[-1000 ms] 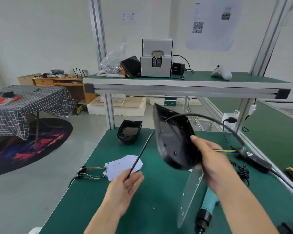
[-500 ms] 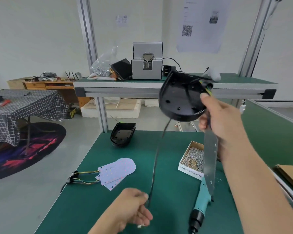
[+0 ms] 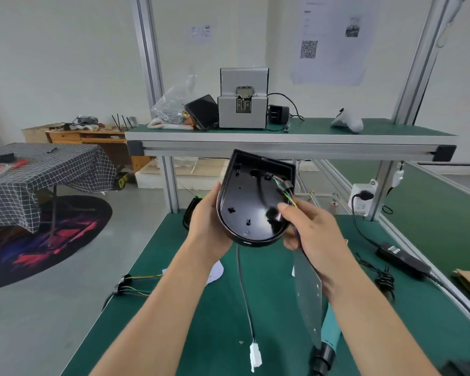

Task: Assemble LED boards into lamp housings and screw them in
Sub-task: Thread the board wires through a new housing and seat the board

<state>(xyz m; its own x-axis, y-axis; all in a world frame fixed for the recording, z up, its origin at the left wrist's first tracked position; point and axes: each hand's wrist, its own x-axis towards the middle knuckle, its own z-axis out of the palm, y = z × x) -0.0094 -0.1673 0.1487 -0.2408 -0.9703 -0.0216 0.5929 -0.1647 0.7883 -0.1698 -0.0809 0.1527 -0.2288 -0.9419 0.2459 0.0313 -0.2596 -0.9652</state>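
Note:
I hold a black lamp housing (image 3: 246, 202) in the air above the green bench, its hollow inside facing me. My left hand (image 3: 208, 221) grips its left edge. My right hand (image 3: 308, 226) holds its right edge, and an LED board (image 3: 308, 297) hangs edge-on below that hand. Coloured wires with a black connector (image 3: 284, 187) run inside the housing. A black cable (image 3: 244, 291) drops from the housing to a white plug (image 3: 255, 354) lying on the bench. Loose white LED boards (image 3: 215, 271) lie on the bench, mostly hidden by my left arm.
A teal electric screwdriver (image 3: 327, 340) lies at the lower right. A second black housing (image 3: 192, 211) sits behind my left hand. A power adapter (image 3: 402, 257) and a socket (image 3: 362, 198) are at the right. Wired connectors (image 3: 125, 284) hang at the bench's left edge (image 3: 120, 294). The upper shelf (image 3: 282, 143) carries a screw feeder (image 3: 243, 99).
The housing has come down from shelf height to in front of me. My left hand let go of the black cable and took the housing's left edge. The cable's plug now lies on the bench.

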